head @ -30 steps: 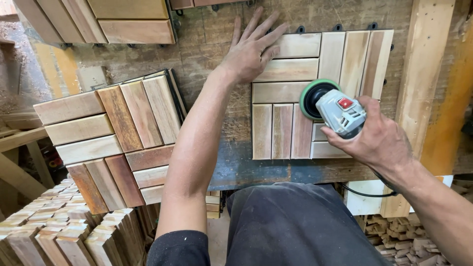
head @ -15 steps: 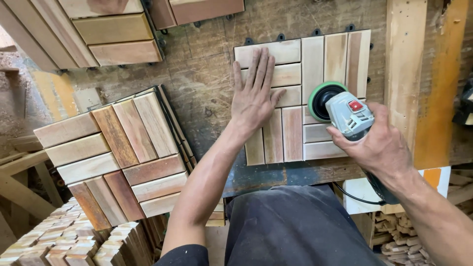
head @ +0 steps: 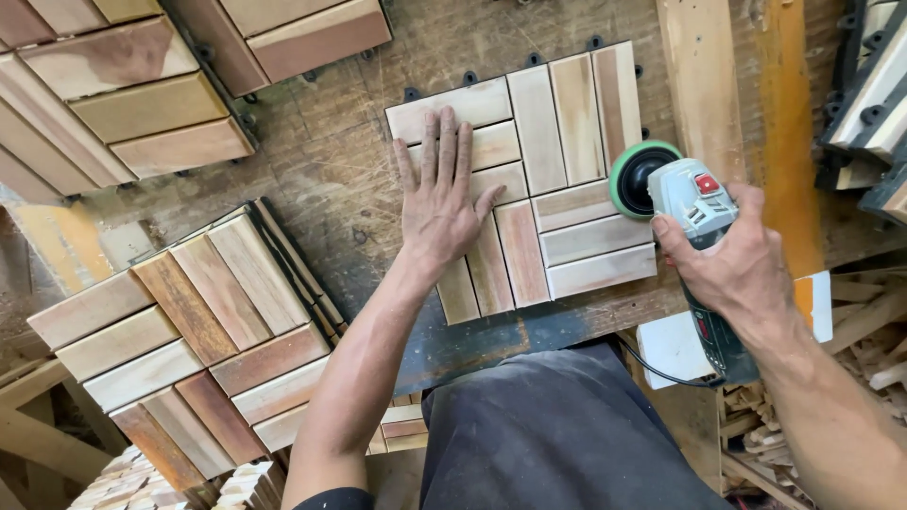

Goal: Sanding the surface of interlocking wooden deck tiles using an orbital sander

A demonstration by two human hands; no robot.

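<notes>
Left hand (head: 440, 203) lies flat, fingers spread, pressing on the left half of a slatted wooden tile (head: 529, 179) on the scarred work surface (head: 359, 142). Right hand (head: 735, 264) is wrapped tight around the grey body of an electric sander (head: 682, 203), whose green-rimmed round pad sits at the tile's right edge, partly off it, with its cord trailing near. At the near left a stack of similar tiles (head: 189, 331) rests tilted. More tiles (head: 132, 94) lie at the far left, and a long plank (head: 704, 85) runs along the right.
</notes>
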